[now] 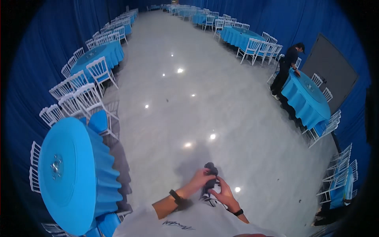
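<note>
In front of my torso I hold a small black object [211,169] over the floor. It has a rounded top, and I cannot make out its exact kind. My left hand [200,179] is closed around its upper part from the left side. From the right, my right hand [225,193] grips its lower part between thumb and fingers. A thin dark loop, like a cord or strap [213,203], hangs below it against my white shirt. Dark bands sit on both my wrists.
A round blue-covered table [67,205] with a small shiny centrepiece stands close on my left, with white chairs [100,118] around it. Rows of such tables line both sides of the grey floor [169,110]. A person in dark clothes [286,67] leans over a table [304,93] at right.
</note>
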`<state>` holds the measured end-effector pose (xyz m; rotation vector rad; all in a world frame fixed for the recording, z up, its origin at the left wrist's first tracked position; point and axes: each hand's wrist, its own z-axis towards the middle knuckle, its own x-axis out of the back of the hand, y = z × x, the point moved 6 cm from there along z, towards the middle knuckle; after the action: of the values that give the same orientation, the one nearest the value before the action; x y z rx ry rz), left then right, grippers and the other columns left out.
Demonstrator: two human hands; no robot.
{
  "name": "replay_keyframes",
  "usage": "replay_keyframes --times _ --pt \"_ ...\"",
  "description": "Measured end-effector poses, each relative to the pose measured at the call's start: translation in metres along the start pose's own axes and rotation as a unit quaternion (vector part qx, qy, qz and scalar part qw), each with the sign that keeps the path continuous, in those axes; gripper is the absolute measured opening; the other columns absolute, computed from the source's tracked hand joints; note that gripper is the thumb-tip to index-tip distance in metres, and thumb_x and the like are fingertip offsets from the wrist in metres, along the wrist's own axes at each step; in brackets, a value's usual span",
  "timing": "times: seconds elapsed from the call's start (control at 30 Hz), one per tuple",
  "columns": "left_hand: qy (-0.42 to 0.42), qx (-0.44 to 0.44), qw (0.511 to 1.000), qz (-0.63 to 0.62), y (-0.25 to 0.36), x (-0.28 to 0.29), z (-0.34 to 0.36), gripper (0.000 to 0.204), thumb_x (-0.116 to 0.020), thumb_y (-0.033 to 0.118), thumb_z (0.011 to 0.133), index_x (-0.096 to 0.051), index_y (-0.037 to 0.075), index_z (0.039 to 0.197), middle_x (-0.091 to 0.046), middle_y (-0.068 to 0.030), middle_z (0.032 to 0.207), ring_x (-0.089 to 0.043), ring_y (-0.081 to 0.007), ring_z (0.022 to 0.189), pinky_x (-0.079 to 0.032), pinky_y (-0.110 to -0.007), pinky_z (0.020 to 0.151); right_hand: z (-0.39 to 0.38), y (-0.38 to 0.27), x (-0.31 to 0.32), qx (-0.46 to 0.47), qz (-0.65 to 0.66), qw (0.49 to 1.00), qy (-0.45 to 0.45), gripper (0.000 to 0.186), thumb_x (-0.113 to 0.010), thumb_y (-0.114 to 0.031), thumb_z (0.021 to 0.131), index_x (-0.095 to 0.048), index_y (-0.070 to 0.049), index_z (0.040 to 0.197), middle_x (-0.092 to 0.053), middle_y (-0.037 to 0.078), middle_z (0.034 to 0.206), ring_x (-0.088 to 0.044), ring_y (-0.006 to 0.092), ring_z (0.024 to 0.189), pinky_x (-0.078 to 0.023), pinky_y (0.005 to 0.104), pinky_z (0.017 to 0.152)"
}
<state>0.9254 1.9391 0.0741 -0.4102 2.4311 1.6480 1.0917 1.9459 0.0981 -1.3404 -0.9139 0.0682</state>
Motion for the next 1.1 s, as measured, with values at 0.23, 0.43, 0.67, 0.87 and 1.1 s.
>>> replay_keyframes --times 0.23,0.43,0.67,0.87,1.1 --pt "-0.014 -0.015 0.996 0.083 0.023 0.036 0.125 0.047 -0.083 0.016 0.089 -0.068 -0.005 0.128 -0.075 -0.0084 0.112 -0.069 -0.0155 0.103 -0.055 -0.033 0.091 0.133 0.072 -0.001 -0.073 0.025 0.996 -0.037 0.040 -0.068 -0.008 0.079 -0.063 0.001 0.118 -0.070 0.028 0.101 -0.068 0.0480 0.096 -0.056 0.0504 0.088" --pt "0.016 -0.047 0.979 0.199 0.099 0.140 0.215 0.045 -0.089 0.017 0.083 -0.070 -0.004 0.119 -0.076 -0.0096 0.106 -0.072 -0.0182 0.097 -0.058 -0.034 0.086 0.311 0.028 0.006 0.138 -0.077 0.977 -0.142 0.025 -0.068 -0.014 0.087 -0.061 -0.003 0.108 -0.069 0.024 0.091 -0.067 0.0465 0.089 -0.053 0.0567 0.079" --pt "0.096 -0.008 0.995 0.028 0.205 0.235 0.229 0.034 -0.087 0.001 0.083 -0.073 -0.004 0.114 -0.077 -0.0059 0.103 -0.072 -0.0142 0.093 -0.059 -0.031 0.084 0.474 -0.068 -0.010 0.470 -0.225 0.784 -0.338 0.029 -0.061 -0.037 0.103 -0.065 -0.008 0.100 -0.070 0.009 0.085 -0.070 0.0300 0.080 -0.052 0.0439 0.076" --pt "0.076 0.107 0.989 0.064 0.235 0.332 0.301 0.034 -0.086 0.004 0.085 -0.073 -0.002 0.115 -0.077 -0.0051 0.100 -0.071 -0.0114 0.092 -0.057 -0.028 0.081 0.602 -0.090 -0.061 0.484 -0.227 0.705 -0.466 0.037 -0.067 -0.041 0.097 -0.069 -0.008 0.113 -0.070 0.012 0.106 -0.069 0.0312 0.102 -0.052 0.0482 0.087" --pt "0.250 0.056 0.786 0.563 0.339 0.439 0.514 0.053 -0.074 0.032 0.093 -0.063 0.001 0.135 -0.070 -0.0244 0.121 -0.067 -0.0422 0.111 -0.054 -0.051 0.094 0.842 -0.011 0.127 0.201 -0.168 0.950 -0.168 0.014 -0.067 -0.012 0.091 -0.074 -0.004 0.100 -0.071 0.015 0.095 -0.066 0.0363 0.089 -0.052 0.0445 0.078"
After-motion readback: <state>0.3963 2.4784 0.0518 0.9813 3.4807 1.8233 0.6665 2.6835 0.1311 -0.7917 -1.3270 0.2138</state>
